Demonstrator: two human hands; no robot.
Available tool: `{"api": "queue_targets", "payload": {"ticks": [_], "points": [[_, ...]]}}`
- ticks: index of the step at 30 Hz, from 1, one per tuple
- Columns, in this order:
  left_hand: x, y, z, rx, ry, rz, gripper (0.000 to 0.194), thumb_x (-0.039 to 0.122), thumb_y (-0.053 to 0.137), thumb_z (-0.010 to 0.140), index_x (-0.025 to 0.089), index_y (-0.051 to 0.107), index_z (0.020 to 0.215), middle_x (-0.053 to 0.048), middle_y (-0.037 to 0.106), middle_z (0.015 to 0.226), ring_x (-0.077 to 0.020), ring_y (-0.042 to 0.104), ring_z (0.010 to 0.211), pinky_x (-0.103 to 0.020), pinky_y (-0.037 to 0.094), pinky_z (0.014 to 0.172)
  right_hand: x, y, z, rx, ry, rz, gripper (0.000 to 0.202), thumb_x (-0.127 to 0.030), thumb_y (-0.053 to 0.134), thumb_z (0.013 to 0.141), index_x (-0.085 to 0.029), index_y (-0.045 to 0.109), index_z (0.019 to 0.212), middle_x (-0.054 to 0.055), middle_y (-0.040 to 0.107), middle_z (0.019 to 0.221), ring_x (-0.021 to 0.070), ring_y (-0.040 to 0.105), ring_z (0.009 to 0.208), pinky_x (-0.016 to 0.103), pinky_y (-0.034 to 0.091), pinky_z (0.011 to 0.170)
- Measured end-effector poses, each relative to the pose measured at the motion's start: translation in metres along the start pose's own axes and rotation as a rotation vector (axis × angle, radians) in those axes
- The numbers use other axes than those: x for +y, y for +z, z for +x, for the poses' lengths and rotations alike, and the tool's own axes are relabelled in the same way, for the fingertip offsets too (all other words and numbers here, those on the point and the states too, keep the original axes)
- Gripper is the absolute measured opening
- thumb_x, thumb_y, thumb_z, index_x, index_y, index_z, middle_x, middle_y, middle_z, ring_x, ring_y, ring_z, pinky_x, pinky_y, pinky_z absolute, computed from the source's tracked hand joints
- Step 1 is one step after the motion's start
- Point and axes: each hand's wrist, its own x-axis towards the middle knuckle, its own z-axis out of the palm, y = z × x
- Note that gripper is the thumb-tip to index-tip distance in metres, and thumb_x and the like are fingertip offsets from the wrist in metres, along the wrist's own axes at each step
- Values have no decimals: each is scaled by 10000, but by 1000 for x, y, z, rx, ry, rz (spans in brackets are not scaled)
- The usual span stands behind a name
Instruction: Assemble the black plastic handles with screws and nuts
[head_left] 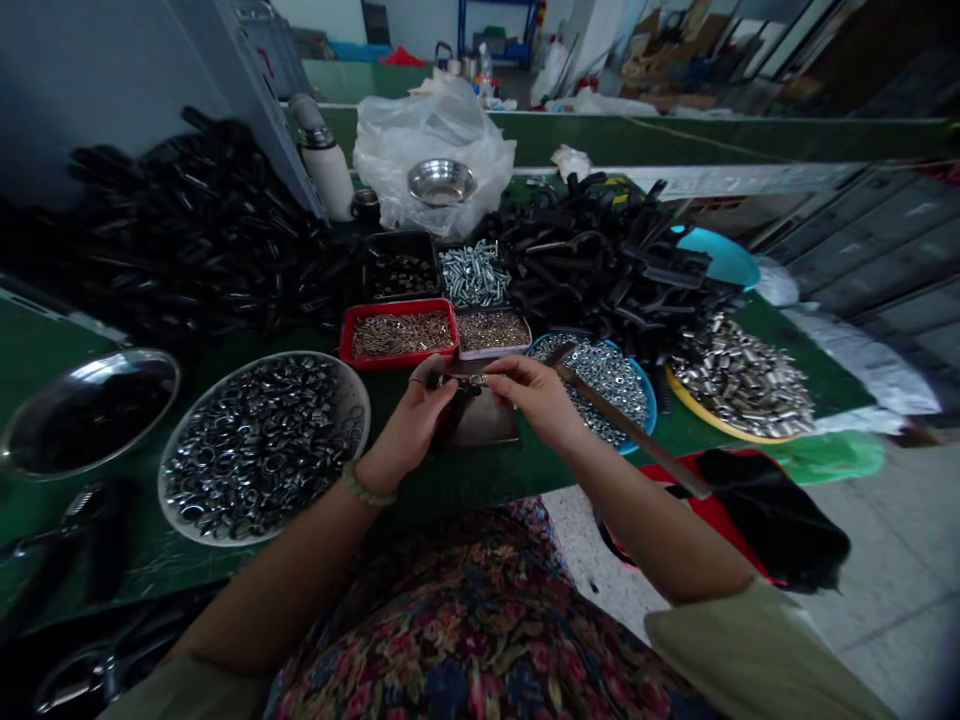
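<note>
At my twelve o'clock, my left hand (415,422) and right hand (534,396) pinch a small, slender, shiny metal piece (475,380) between them, seemingly mid-fitting, so the next move calls for steady alignment.

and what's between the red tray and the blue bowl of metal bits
The head view shows a pale tray of brassy bits between the red tray and blue bowl, right hand just in front.

Dim light, glints on small steel bowl (441,184), soft blur; stretched edges
</note>
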Motion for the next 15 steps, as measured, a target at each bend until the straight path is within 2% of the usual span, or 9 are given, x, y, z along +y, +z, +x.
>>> {"api": "queue_targets", "payload": {"ticks": [3, 6, 11, 15], "points": [[2, -4, -1, -51, 121, 182, 594, 224, 713, 738, 231, 457, 1273, -62, 612, 1222, -206, 592, 1107, -393, 440, 1014, 0, 9, 6, -18, -18, -33, 170, -330, 702, 741, -198, 652, 836, -47, 590, 596, 104, 537, 525, 265, 448, 545], [2, -8, 2, -50, 212, 329, 657, 197, 745, 693, 225, 464, 1287, -80, 555, 1313, -237, 532, 1209, -424, 398, 1064, 1, 14, 10, -52, -26, -87, 170, -331, 693, 741, -199, 650, 838, -41, 597, 610, 111, 548, 534, 277, 464, 559], [-2, -14, 6, 3, 290, 476, 662, 207, 762, 674, 226, 479, 1273, -81, 553, 1306, -246, 532, 1208, -442, 406, 1058, 2, 13, 9, -93, -3, -139, 178, -336, 695, 744, -199, 646, 846, -37, 600, 635, 104, 541, 529, 262, 453, 533], [-1, -15, 6, -26, 313, 568, 592, 234, 756, 677, 226, 527, 1222, -56, 615, 1209, -235, 576, 1138, -438, 417, 1041, -1, 0, 10, -153, 45, -218, 192, -326, 704, 748, -187, 661, 875, -35, 603, 623, 109, 550, 542, 246, 434, 521]]}}
